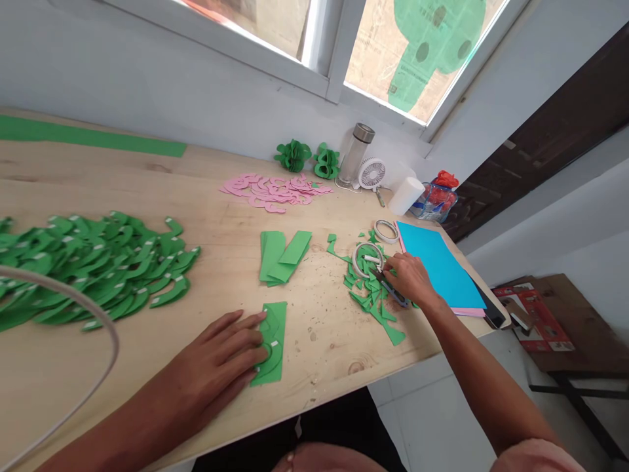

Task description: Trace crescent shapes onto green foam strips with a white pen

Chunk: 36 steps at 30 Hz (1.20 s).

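Observation:
My left hand [223, 357] lies with its fingers stretched out on a green paper rectangle [276, 370]. On that paper sits a curved green cutout with a small white tab, partly hidden by my fingers. My right hand [410, 278] is at a heap of green paper scraps [378, 305], its fingers bent together beside a roll of tape [361, 269]. Against the hand, on the scraps, lies a dark utility knife [397, 295]. What the right fingertips hold is too small to make out.
Green strips [289, 259] lie mid-table, with a large pile of green cutouts [113, 262] to the left. Pink cutouts [275, 191], a bottle [354, 157] and a small fan [372, 174] are toward the wall. Blue paper [437, 262] covers the right end. A pale cable [105, 328] arcs at left.

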Each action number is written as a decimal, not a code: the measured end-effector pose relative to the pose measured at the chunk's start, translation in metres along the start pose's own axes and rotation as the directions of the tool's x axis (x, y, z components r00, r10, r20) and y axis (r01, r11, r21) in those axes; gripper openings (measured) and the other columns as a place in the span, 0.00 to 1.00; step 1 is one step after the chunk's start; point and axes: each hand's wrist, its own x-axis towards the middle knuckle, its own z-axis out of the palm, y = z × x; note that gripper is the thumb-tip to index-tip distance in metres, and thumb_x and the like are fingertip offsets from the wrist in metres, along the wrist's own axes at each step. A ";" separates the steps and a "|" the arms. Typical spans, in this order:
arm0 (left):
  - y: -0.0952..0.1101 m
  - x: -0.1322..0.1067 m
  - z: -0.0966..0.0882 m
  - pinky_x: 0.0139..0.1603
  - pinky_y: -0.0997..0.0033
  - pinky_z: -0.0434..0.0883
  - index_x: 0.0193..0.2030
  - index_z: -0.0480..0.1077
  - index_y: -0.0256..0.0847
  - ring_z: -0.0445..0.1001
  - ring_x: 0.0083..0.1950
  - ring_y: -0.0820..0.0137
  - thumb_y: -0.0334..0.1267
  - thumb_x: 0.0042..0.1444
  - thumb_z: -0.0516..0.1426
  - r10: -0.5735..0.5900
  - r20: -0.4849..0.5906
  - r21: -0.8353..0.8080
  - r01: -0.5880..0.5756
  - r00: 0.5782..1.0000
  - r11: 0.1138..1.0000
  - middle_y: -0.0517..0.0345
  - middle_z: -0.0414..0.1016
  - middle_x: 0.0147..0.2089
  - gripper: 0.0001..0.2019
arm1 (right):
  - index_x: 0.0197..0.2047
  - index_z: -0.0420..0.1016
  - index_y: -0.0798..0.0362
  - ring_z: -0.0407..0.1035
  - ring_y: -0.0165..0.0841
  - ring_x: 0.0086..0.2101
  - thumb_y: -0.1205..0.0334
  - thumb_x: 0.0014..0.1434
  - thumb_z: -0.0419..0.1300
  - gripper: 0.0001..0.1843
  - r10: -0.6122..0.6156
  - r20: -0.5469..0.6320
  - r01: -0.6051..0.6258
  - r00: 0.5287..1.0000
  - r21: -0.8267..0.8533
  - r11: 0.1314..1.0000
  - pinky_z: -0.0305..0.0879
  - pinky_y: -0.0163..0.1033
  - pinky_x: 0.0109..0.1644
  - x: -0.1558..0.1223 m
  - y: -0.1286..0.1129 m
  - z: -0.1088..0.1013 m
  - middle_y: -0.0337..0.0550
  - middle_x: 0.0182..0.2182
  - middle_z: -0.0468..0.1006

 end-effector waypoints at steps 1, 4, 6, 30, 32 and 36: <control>0.000 0.000 0.000 0.73 0.56 0.56 0.47 0.72 0.49 0.68 0.66 0.66 0.36 0.67 0.50 -0.002 -0.002 0.000 0.002 1.000 1.000 0.61 0.77 0.47 0.10 | 0.39 0.79 0.52 0.69 0.42 0.48 0.63 0.66 0.56 0.09 0.002 -0.004 -0.002 1.000 0.002 1.000 0.52 0.40 0.41 0.000 0.000 0.000 0.49 0.42 0.80; 0.000 0.000 -0.001 0.72 0.57 0.57 0.47 0.72 0.49 0.68 0.66 0.66 0.36 0.67 0.50 -0.005 0.001 0.000 0.005 1.000 1.000 0.61 0.77 0.47 0.10 | 0.40 0.79 0.52 0.68 0.43 0.48 0.63 0.65 0.56 0.09 0.004 -0.017 -0.004 1.000 0.011 1.000 0.52 0.40 0.41 -0.001 0.000 0.002 0.49 0.43 0.80; 0.000 0.000 0.000 0.72 0.57 0.57 0.47 0.72 0.49 0.68 0.66 0.66 0.36 0.67 0.50 -0.001 0.004 0.000 0.001 1.000 1.000 0.62 0.77 0.47 0.10 | 0.40 0.79 0.52 0.68 0.42 0.48 0.63 0.65 0.57 0.08 0.004 -0.023 -0.003 1.000 0.021 1.000 0.52 0.40 0.41 -0.001 0.001 0.003 0.49 0.43 0.80; -0.001 -0.001 0.000 0.73 0.58 0.57 0.47 0.73 0.50 0.69 0.65 0.67 0.37 0.67 0.50 0.002 -0.008 0.019 -0.001 1.000 1.000 0.62 0.78 0.46 0.10 | 0.38 0.77 0.53 0.70 0.39 0.45 0.68 0.64 0.55 0.09 -0.012 0.030 0.009 0.999 0.090 0.996 0.51 0.37 0.39 0.003 0.003 -0.001 0.47 0.40 0.81; 0.000 0.000 0.000 0.73 0.59 0.57 0.47 0.73 0.50 0.70 0.65 0.67 0.37 0.67 0.50 -0.004 -0.004 0.016 0.004 1.000 1.000 0.62 0.78 0.46 0.10 | 0.38 0.77 0.53 0.70 0.39 0.44 0.67 0.64 0.55 0.09 -0.013 0.041 0.010 0.999 0.081 0.997 0.51 0.37 0.39 0.004 0.003 -0.001 0.47 0.40 0.81; 0.000 0.000 0.000 0.72 0.58 0.57 0.46 0.73 0.50 0.70 0.65 0.67 0.38 0.67 0.50 -0.017 0.000 0.010 0.017 1.000 1.000 0.62 0.78 0.46 0.10 | 0.38 0.78 0.52 0.70 0.39 0.44 0.67 0.63 0.55 0.09 -0.012 0.058 0.008 0.998 0.062 0.998 0.50 0.38 0.38 0.005 0.002 -0.003 0.47 0.40 0.81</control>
